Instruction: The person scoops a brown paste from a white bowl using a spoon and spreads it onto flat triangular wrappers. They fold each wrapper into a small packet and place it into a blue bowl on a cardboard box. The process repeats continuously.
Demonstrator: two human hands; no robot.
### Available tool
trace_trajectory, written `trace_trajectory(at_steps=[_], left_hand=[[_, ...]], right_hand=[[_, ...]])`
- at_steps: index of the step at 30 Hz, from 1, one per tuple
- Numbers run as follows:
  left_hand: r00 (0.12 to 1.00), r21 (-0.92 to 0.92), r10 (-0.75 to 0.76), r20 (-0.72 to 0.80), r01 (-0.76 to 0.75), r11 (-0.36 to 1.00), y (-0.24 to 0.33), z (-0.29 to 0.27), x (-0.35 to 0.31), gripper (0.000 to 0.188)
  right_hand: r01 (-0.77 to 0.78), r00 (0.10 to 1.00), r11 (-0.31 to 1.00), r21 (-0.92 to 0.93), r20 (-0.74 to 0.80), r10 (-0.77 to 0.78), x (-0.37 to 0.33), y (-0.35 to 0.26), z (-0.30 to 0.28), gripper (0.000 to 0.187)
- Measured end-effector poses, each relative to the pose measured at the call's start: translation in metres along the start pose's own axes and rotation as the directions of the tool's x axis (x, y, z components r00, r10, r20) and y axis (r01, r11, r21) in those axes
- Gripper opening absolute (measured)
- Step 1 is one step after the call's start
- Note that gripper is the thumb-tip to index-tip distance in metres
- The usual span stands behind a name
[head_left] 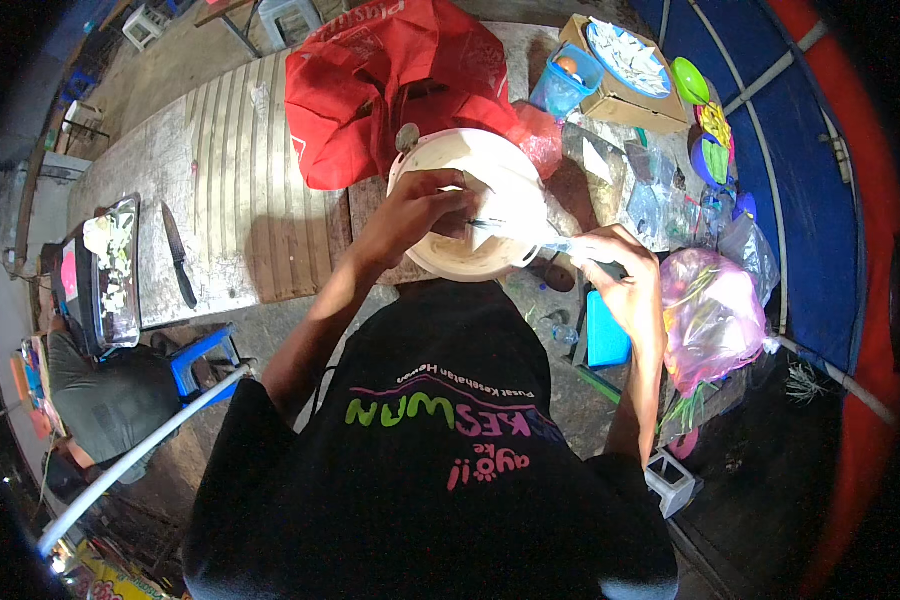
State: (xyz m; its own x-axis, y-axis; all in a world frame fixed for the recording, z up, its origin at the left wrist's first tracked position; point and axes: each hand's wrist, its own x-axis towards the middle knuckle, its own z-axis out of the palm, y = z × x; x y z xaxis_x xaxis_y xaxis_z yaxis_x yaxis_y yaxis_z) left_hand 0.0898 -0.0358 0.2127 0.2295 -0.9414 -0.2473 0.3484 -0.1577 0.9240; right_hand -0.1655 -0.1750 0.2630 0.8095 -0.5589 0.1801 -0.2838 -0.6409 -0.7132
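A round white bowl-like tub [510, 155], brightly lit, sits at the table's near edge in front of me. My left hand [420, 215] reaches over its left side, thumb and fingers curled together; what they hold, if anything, is hidden. At the tub's right rim my right hand [620, 270] is closed on one end of a pale, shiny, thin thing [555, 242], whose other end lies over the tub near my left fingers. Glare hides its kind. Most of the tub's inside is washed out by light or covered by my left hand.
A red bag [390, 75] lies behind the tub. Leftward are a knife [178, 255] and a tray [122, 315] with chopped pale pieces, beside a seated person [110, 400]. Rightward stand a blue container [567, 85], a cardboard box [625, 108] and a filled plastic bag [715, 315].
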Motion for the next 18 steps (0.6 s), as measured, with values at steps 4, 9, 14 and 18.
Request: trace_trajectory(at_steps=[4,9,14,18], left_hand=[[0.998,0.016,-0.03,0.049,0.029,0.999,0.001,-0.002,0.002,0.022],[0.995,0.038,-0.064,0.079,0.061,0.997,0.0,-0.003,0.003,0.022],[0.995,0.053,-0.046,0.087,0.041,0.998,-0.003,-0.004,0.004,0.023],[0.996,0.055,-0.077,0.046,0.075,0.996,-0.003,-0.004,0.004,0.021]], right_hand=[[-0.01,1.0,1.0,0.016,-0.008,0.01,-0.001,0.0,-0.001,0.027],[-0.041,0.999,0.999,0.027,-0.017,0.042,-0.003,0.0,-0.002,0.027],[-0.106,0.994,0.989,0.106,0.007,0.106,-0.008,0.005,-0.002,0.027],[-0.204,0.979,0.956,0.212,0.026,0.203,-0.012,0.01,-0.001,0.026]])
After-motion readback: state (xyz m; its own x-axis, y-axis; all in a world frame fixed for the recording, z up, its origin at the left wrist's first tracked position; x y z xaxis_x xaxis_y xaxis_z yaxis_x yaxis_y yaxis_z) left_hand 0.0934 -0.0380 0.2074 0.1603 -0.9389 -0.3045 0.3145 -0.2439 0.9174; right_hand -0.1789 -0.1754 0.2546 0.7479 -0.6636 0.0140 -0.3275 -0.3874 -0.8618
